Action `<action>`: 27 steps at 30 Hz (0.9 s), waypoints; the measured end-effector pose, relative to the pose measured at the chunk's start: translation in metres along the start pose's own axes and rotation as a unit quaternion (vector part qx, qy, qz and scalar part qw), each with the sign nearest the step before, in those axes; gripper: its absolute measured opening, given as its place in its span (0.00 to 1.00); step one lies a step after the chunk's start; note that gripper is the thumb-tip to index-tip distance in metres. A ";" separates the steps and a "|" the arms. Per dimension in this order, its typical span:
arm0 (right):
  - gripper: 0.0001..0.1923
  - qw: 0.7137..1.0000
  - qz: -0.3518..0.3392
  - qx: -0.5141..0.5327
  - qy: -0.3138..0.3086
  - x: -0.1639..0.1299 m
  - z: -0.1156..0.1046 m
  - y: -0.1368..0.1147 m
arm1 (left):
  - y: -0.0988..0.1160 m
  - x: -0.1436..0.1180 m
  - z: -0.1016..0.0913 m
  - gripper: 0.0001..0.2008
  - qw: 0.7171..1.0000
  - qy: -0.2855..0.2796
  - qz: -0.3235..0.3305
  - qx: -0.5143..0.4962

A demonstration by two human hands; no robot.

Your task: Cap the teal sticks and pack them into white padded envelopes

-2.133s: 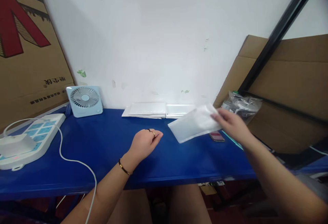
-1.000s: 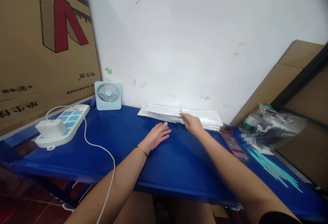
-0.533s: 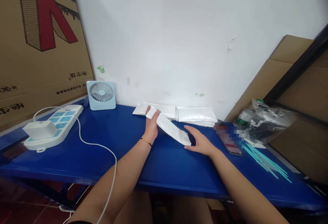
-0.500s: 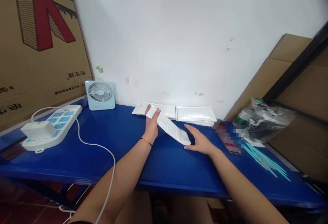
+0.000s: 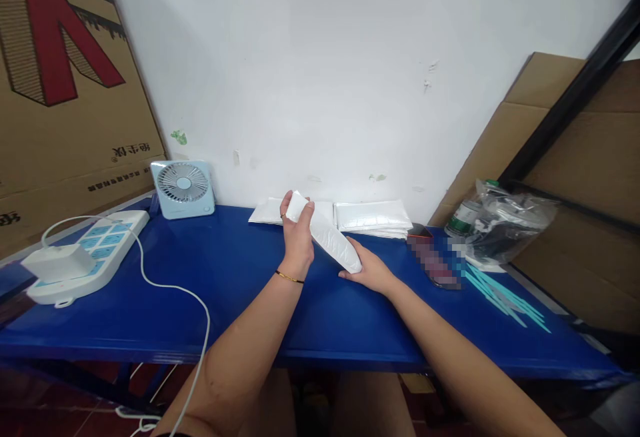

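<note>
A long white padded envelope [image 5: 330, 240], shiny and quilted, slants above the table between my two hands. My left hand [image 5: 297, 230] is closed round its upper left end, thumb on the near face. At the lower right end, my right hand [image 5: 369, 269] cups the envelope between thumb and fingers. Behind it, against the wall, lie two piles of similar white padded envelopes, a left pile [image 5: 265, 211] partly hidden by my left hand and a right pile [image 5: 373, 215].
On the blue table [image 5: 240, 250] stand a small fan [image 5: 183, 183] and a white power strip [image 5: 107, 243] with a cable trailing toward me. To the right are a phone [image 5: 434, 260], turquoise strips [image 5: 507, 297], a can [image 5: 464, 218] and a clear plastic bag [image 5: 515, 223].
My right hand has closed in on the envelope's lower end and now grips it. The envelope looks more rounded and turned. The whole view has shifted slightly.
</note>
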State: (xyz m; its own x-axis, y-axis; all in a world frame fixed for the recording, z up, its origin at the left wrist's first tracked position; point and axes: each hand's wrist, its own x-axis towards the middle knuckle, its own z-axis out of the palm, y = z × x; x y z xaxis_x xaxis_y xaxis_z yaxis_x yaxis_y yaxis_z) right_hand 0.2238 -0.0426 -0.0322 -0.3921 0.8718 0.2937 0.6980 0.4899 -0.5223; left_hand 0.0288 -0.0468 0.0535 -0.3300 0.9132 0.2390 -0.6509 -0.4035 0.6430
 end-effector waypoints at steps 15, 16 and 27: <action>0.39 0.992 -0.026 -0.125 -0.017 0.002 0.000 -0.016 | 0.048 0.010 0.007 0.31 0.989 -0.025 0.096 0.108; 0.40 0.991 -0.032 -0.132 -0.015 0.003 0.003 -0.018 | 0.048 0.007 0.010 0.31 0.988 -0.040 0.097 0.111; 0.25 0.988 -0.030 -0.149 -0.025 0.006 0.006 -0.019 | 0.071 0.017 0.019 0.29 0.981 -0.075 0.129 0.123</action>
State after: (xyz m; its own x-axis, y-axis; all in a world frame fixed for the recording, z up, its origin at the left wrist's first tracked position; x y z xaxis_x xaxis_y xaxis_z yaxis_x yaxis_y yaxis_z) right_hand 0.2049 -0.0465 -0.0254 -0.4619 0.8437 0.2735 0.8151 0.5253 -0.2441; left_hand -0.0101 -0.0589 0.1171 -0.3449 0.7883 0.5096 -0.3691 -0.6131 0.6985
